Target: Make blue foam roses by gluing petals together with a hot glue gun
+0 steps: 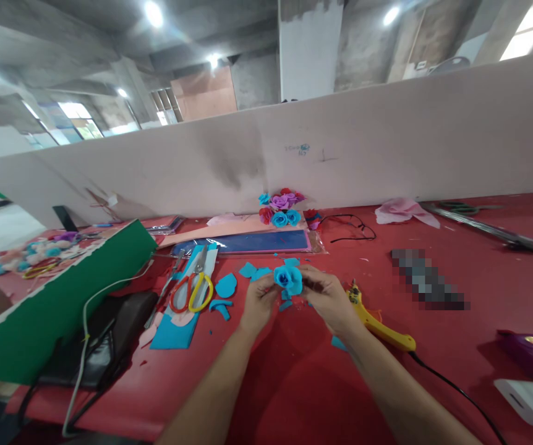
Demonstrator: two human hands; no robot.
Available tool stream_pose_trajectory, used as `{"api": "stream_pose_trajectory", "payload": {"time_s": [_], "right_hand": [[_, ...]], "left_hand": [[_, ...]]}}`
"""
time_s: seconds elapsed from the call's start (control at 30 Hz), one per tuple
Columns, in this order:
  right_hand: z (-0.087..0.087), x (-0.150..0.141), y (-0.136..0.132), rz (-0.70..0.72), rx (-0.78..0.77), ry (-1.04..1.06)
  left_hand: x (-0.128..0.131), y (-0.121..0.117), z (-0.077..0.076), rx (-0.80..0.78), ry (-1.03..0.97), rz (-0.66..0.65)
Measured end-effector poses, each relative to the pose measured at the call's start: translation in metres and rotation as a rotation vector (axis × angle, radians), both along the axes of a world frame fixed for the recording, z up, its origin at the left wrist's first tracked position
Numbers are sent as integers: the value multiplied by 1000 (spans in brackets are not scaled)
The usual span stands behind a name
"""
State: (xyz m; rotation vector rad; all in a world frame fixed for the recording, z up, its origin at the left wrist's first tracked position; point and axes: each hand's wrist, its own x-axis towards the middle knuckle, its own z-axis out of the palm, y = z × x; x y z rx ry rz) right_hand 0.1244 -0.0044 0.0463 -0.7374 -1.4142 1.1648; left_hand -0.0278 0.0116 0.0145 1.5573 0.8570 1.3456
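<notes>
At eleven o'clock, plastic sleeve (pixel 316 242) holds navy sheet (pixel 257 241); left hand (pixel 259 304) and right hand (pixel 330 298) pinch blue rose (pixel 289 281); green board (pixel 62 309) bounds nine o'clock.

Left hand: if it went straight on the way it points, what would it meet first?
Most likely the blue flower, which the left hand has at its fingertips; depth beyond that is hard to judge.

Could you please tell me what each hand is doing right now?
Left hand: closed, holding one side of a blue flower.
Right hand: closed, holding the other side.
</notes>
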Motion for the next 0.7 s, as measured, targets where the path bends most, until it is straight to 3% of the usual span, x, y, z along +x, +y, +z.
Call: {"api": "stream_pose_trajectory", "payload": {"time_s": [0.27, 0.7], "right_hand": [[-1, 0, 2, -11, 1, -7], [-4, 1, 4, -10, 21, -37]], "left_hand": [[3, -3, 7, -36, -12, 20], [2, -4, 3, -55, 24, 19]]}}
